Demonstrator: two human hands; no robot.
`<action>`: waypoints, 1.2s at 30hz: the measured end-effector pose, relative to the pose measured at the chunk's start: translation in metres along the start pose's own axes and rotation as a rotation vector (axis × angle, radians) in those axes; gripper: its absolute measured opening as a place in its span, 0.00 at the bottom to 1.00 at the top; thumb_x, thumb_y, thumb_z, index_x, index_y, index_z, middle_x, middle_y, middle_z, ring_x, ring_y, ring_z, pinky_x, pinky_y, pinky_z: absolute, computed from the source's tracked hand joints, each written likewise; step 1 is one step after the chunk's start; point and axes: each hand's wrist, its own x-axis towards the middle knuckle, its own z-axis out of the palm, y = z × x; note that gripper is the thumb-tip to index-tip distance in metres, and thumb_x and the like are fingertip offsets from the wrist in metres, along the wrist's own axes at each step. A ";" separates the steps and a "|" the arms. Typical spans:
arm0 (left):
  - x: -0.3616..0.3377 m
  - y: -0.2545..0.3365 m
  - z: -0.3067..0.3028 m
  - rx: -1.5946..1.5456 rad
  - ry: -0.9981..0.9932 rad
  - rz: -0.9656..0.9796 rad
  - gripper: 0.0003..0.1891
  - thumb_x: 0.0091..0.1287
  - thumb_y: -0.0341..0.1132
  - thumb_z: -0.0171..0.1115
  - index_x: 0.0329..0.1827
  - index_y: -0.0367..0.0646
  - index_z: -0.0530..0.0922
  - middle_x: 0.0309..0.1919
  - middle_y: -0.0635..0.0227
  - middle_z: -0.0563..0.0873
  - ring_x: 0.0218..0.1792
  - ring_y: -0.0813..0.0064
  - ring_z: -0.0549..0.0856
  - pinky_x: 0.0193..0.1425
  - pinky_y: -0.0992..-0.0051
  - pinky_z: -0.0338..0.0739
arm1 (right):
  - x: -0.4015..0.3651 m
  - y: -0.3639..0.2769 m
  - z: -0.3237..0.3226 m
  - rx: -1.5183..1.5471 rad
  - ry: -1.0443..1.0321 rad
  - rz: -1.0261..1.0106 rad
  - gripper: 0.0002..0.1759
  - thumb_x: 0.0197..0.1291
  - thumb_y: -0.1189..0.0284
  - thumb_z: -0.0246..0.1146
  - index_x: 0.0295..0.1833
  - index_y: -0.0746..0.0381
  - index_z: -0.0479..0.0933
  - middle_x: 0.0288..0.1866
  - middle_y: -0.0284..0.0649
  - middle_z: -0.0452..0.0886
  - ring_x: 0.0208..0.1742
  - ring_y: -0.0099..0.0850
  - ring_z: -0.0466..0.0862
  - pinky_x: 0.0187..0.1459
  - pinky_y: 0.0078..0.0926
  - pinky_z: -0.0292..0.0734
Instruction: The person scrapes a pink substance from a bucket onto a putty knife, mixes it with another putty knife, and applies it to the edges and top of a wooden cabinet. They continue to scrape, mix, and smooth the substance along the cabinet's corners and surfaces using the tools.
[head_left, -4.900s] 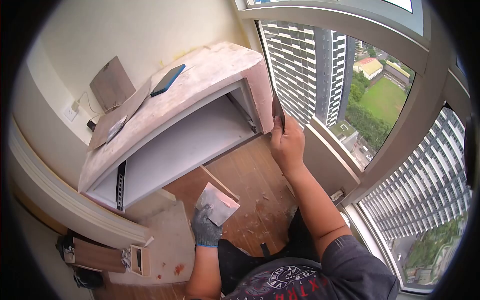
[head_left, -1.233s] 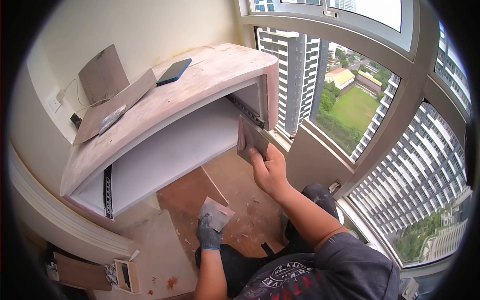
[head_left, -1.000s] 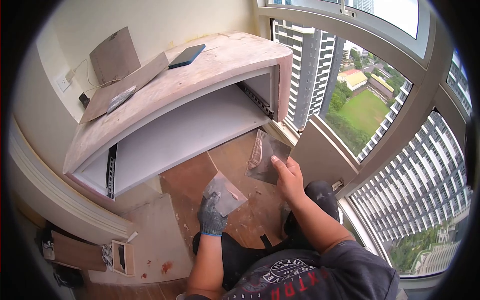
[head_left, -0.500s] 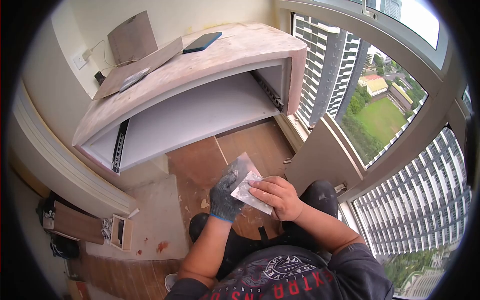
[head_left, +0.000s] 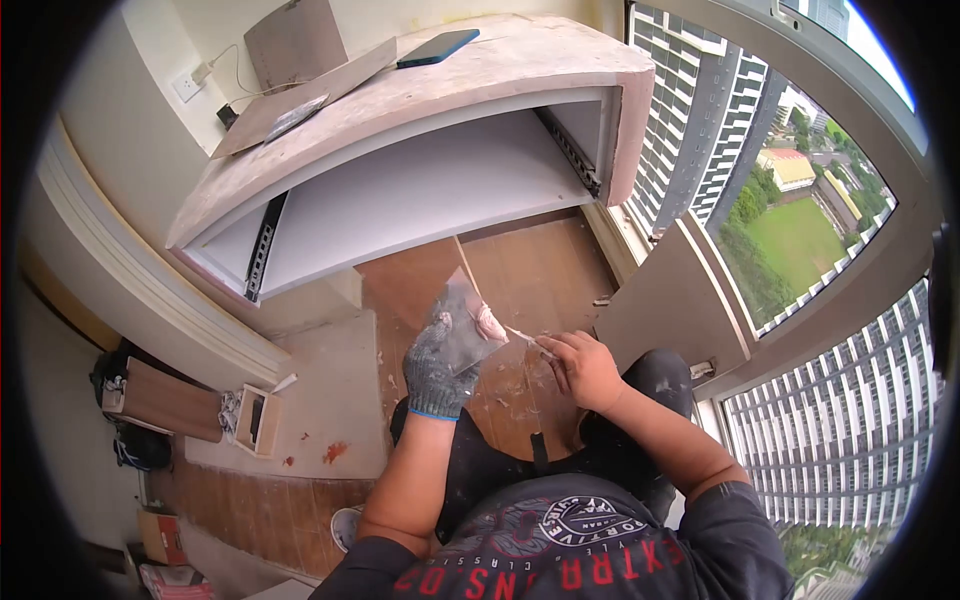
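My left hand (head_left: 434, 378), in a grey work glove with a blue cuff edge, is closed on a thin, see-through flat scraper (head_left: 462, 350). A lump of pinkish putty (head_left: 489, 322) sits near that scraper's right edge. With bare fingers pinched, my right hand (head_left: 588, 372) grips a second thin scraper (head_left: 527, 338), seen nearly edge-on. Its tip points left, close to the putty. Both hands are over my lap, below the curved desk unit (head_left: 400, 130) with its patchy pinkish coating and drawer opening.
A phone (head_left: 438, 48) and loose boards (head_left: 310, 90) lie on the desk top. Black slide rails (head_left: 263, 247) line the opening's sides. Windows are on the right above a leaning panel (head_left: 670, 300). A small wooden box (head_left: 258, 423) stands at left on the floor covering (head_left: 330, 400).
My right hand has drawn its scraper off the left one and turned it edge-on. The putty lump now shows on the left scraper. The whole view has shifted slightly.
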 end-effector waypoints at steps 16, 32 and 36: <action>0.104 -0.027 -0.049 1.679 -0.758 0.503 0.18 0.62 0.31 0.70 0.56 0.45 0.86 0.57 0.54 0.83 0.59 0.46 0.83 0.69 0.47 0.77 | 0.045 0.096 0.107 2.075 0.080 1.429 0.21 0.79 0.63 0.53 0.66 0.65 0.76 0.54 0.43 0.86 0.47 0.34 0.87 0.47 0.33 0.82; 0.112 0.046 0.211 1.630 -1.281 -0.032 0.19 0.61 0.29 0.66 0.57 0.40 0.84 0.54 0.54 0.87 0.55 0.55 0.86 0.64 0.59 0.81 | 0.081 0.022 -0.201 2.357 0.854 1.317 0.25 0.79 0.61 0.53 0.73 0.65 0.69 0.66 0.45 0.81 0.65 0.42 0.83 0.71 0.44 0.74; 0.155 0.100 0.355 1.680 -0.959 0.013 0.13 0.65 0.26 0.65 0.53 0.37 0.83 0.50 0.50 0.88 0.51 0.54 0.88 0.58 0.59 0.83 | 0.147 0.072 -0.289 1.594 0.862 1.189 0.24 0.79 0.60 0.56 0.70 0.64 0.72 0.63 0.44 0.82 0.61 0.36 0.84 0.66 0.38 0.77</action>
